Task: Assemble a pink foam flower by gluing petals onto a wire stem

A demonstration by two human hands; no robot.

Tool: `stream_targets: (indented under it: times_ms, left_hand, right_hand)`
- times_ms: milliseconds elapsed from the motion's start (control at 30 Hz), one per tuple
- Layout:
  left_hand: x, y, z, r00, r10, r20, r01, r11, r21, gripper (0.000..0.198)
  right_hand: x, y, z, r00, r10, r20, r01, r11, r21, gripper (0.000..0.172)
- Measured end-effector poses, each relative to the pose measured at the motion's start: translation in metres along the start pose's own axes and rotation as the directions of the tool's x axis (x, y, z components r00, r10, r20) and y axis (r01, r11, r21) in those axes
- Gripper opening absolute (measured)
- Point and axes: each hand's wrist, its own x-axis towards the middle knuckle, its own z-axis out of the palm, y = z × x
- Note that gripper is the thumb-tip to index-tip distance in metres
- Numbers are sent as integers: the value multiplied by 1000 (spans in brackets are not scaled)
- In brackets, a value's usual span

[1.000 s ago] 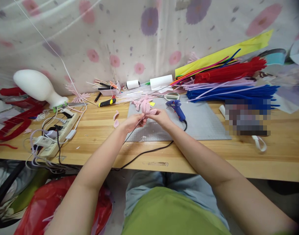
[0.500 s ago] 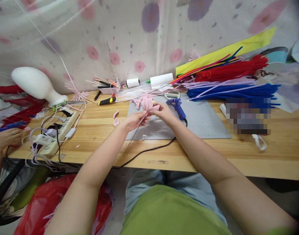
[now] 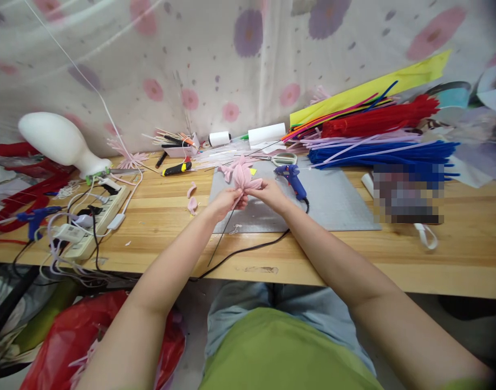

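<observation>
My left hand (image 3: 227, 202) is closed around the base of a pink fuzzy flower (image 3: 242, 176), where the petals meet a thin dark stem (image 3: 220, 241). The stem slants down toward the table's front edge. From the right, my right hand (image 3: 272, 196) pinches a pink petal at the flower's base. Both hands are over the grey mat (image 3: 337, 203). Just right of them lies a blue glue gun (image 3: 294, 181), and behind it are scissors (image 3: 284, 158). Two loose pink petals (image 3: 192, 205) rest on the wood left of the mat.
A power strip (image 3: 97, 219) with tangled cables and a white foam head (image 3: 55, 138) stand at left, near a second blue glue gun (image 3: 37, 219). Blue pipe cleaners (image 3: 378, 157) and red ones (image 3: 378, 119) are heaped at back right. A utility knife (image 3: 177, 168) lies behind the petals.
The stem has swung to a steeper slant and shows more of its length below my left hand. At far left another person's hand has left the view; the second glue gun shows there now.
</observation>
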Motion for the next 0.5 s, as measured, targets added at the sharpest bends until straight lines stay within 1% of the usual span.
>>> stream_targets:
  times_ms: [133,300,400,500]
  left_hand:
    - [-4,0,5,998,-9,-69,11,999,35,30]
    - [-2,-4,6,994,38,-106,-34,999,42,26]
    - [1,-9,7,988,52,-143,-48,998,29,27]
    - [2,-10,6,988,66,-136,-65,998,13,28]
  right_hand:
    - [1,3,3,999,25,21,-25,1000,10,23]
    - [2,2,4,1000,-6,15,6,1000,13,21]
    - [2,1,4,1000,-13,20,13,1000,25,24]
    - [2,-1,4,1000,-15,17,15,1000,20,26]
